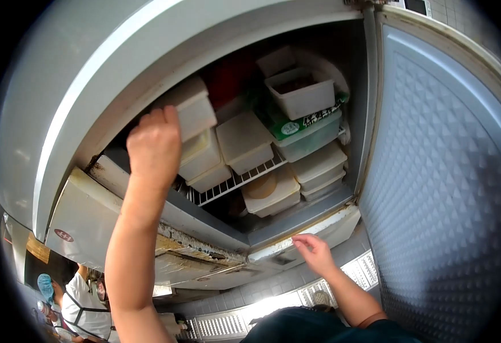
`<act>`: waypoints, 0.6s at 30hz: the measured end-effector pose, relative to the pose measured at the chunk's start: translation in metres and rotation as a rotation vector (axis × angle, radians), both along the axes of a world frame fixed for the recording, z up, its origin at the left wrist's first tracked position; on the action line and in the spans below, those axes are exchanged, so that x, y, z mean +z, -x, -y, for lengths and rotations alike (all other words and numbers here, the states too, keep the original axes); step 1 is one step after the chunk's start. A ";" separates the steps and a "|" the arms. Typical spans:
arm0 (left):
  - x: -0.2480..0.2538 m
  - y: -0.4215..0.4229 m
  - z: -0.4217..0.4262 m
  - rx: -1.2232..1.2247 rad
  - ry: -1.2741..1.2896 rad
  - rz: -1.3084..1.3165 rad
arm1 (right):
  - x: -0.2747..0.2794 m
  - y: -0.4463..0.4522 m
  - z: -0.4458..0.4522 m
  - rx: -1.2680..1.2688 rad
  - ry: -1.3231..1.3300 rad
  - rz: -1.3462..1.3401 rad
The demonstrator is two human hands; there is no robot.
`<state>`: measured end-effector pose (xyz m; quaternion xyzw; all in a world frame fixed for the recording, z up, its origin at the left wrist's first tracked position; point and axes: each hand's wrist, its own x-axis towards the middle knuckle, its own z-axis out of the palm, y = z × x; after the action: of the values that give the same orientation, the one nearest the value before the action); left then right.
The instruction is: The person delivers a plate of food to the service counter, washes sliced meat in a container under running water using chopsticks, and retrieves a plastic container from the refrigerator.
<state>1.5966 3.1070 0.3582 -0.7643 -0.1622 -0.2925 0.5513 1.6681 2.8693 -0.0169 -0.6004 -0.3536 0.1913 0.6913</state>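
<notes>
My left hand [156, 140] reaches into the open refrigerator and grips the left side of a whitish lidded plastic container [196, 111], its fingertips partly hidden. That container tops a stack, with another food container [200, 154] directly beneath it. My right hand [314, 252] hangs in front of the lower door frame, fingers loosely bent and nothing visible in them. To the right of the stack, a flat lidded box [244, 140] rests on the wire shelf [236, 181]. Farther right, an uncovered white tub [302, 94] with dark contents sits above a green printed bag [290, 127].
The refrigerator door [433, 171] stands wide open on the right. Below the wire shelf are more lidded containers [273, 194]. A closed lower door [82, 217] is at the left. A person in a white shirt [84, 306] and blue hair cover is at lower left.
</notes>
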 end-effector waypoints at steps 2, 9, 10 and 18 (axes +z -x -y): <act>-0.003 -0.004 0.016 -0.121 -0.031 -0.007 | 0.006 -0.001 -0.001 0.015 0.002 -0.031; -0.028 -0.032 0.052 -0.281 0.096 0.055 | 0.009 0.002 0.006 -0.035 -0.040 -0.002; -0.038 -0.036 0.056 -0.316 0.119 0.065 | 0.004 0.005 0.009 -0.043 -0.034 -0.002; -0.108 -0.056 0.011 -0.224 0.247 0.038 | -0.050 0.024 0.045 -0.081 0.107 -0.140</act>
<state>1.6529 3.0962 0.2504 -0.8340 -0.1211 -0.3442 0.4139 1.6439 2.8246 -0.0672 -0.6354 -0.2692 0.2235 0.6883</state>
